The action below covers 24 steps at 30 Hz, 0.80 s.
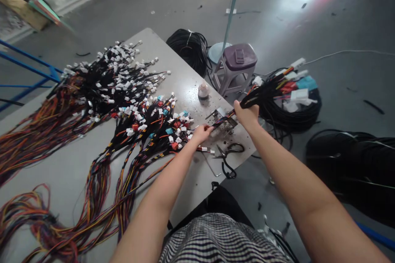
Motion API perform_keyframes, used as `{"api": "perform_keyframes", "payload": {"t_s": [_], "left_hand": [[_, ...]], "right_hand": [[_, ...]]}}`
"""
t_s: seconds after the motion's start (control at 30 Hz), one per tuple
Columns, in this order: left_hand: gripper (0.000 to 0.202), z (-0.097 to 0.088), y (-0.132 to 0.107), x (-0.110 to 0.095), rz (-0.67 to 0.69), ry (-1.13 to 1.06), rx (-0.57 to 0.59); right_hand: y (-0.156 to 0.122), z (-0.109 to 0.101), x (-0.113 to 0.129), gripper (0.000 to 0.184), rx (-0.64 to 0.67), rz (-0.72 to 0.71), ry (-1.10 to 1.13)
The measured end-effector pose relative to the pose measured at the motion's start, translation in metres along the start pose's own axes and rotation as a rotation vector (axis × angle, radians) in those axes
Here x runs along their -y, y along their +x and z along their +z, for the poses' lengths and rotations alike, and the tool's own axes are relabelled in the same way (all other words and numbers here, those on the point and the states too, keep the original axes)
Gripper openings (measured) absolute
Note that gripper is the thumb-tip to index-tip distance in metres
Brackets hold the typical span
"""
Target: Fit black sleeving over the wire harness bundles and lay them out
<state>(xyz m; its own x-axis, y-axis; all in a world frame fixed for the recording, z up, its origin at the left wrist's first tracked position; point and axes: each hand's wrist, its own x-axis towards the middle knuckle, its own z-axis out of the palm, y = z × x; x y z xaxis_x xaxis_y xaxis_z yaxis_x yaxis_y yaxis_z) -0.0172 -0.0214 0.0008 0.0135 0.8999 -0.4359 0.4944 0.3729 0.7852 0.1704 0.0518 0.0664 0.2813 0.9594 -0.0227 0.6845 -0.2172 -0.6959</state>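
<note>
Right now, left hand pinching and right hand clenching a black wire harness over a metal plate, scissors just below the hands: risk of nicked insulation from a snag on those edges.

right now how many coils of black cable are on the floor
3: one coil beyond the table, one right of it, one at far right; more could be hidden.
</note>
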Motion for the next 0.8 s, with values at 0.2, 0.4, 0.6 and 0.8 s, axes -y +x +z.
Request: {"api": "perform_keyframes", "payload": {"t_s": [0.2,0.4,0.6,0.8], "left_hand": [[0.028,0.002,-0.033,-0.003,0.258,-0.101,-0.224],[0.024,0.005,-0.034,0.004,0.436,-0.134,-0.390],[0.016,0.019,-0.023,0.011,0.255,-0.211,-0.367],[0.011,0.023,-0.010,0.011,0.068,-0.326,-0.344]], "right_hand": [[-0.001,-0.007,0.003,0.044,0.006,-0.081,0.281],[0.001,-0.009,0.000,0.047,0.069,-0.183,0.304],[-0.004,-0.006,-0.018,0.047,0.101,-0.124,0.216],[-0.001,0.005,-0.019,0.041,0.043,-0.029,0.133]]}}
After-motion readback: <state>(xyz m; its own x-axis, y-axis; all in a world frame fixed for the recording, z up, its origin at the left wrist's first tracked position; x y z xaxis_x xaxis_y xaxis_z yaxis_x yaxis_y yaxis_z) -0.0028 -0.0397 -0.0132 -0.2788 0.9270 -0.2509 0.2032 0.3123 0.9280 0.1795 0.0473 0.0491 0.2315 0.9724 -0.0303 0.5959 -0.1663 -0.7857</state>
